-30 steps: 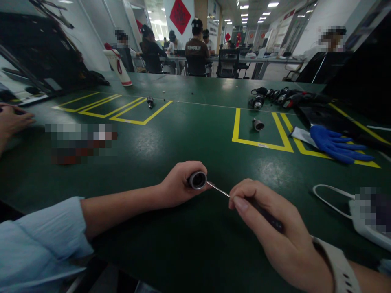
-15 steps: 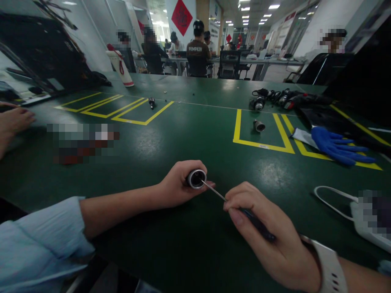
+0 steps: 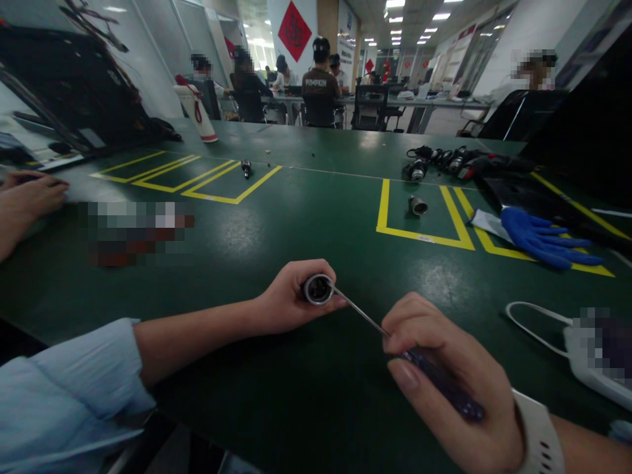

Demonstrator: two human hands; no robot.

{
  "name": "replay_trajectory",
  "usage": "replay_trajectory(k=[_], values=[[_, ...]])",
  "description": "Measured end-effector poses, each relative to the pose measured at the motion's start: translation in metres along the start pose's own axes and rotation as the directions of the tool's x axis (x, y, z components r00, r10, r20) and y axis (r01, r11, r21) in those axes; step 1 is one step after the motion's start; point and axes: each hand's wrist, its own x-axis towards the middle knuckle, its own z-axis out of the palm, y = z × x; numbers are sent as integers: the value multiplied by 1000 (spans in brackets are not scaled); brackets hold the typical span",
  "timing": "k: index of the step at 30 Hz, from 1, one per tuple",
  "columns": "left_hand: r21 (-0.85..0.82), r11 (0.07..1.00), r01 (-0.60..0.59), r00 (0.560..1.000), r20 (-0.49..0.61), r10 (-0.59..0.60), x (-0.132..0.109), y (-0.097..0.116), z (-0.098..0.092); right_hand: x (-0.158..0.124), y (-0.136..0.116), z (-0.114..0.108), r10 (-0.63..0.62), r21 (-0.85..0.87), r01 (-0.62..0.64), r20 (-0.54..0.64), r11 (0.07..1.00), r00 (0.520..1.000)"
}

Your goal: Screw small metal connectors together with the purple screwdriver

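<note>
My left hand [image 3: 284, 299] is wrapped round a dark cylindrical connector [image 3: 318, 289] with a silver rim, its open end turned towards me. A screwdriver [image 3: 442, 385] with a dark handle and thin metal shaft lies in the fingers of my right hand [image 3: 449, 362]. The shaft slants up to the left, and its tip meets the right side of the connector's rim; whether it is still inside the opening I cannot tell. Much of the connector's body is hidden by my left hand.
On the green table [image 3: 296, 224], a metal fitting [image 3: 417, 206] lies inside yellow tape. Another small metal part [image 3: 246, 169] lies further left. A blue glove [image 3: 540, 237], cabled connectors [image 3: 417, 168] and a white pouch [image 3: 592, 368] are at right. Another person's hand [image 3: 29, 204] is at left.
My right hand has moved right and slightly down, drawing the screwdriver's tip from inside the connector towards its right rim. My left hand has stayed almost still.
</note>
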Motion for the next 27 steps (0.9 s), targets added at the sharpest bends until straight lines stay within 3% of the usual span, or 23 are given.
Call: replay_trajectory(k=[6, 9, 13, 20, 23, 27], values=[[79, 997, -1, 999, -46, 4, -2, -2, 5, 4, 7, 3, -55, -283, 51, -7, 958, 998], [161, 987, -19, 999, 33, 13, -4, -3, 8, 9, 13, 10, -55, -374, 51, 1, 926, 998], [233, 967, -107, 986, 152, 72, -8, -3, 11, 16, 19, 19, -107, -438, 115, 45, 891, 993], [371, 897, -240, 964, 201, 174, -9, -6, 14, 20, 25, 22, -171, -435, 192, 87, 880, 981], [456, 845, -279, 960, 150, 237, -10, -4, 8, 20, 26, 14, -233, -483, 224, 43, 847, 972], [542, 828, -143, 976, -62, 209, -34, 16, 2, 26, 34, -5, -299, -600, 181, -103, 779, 949]])
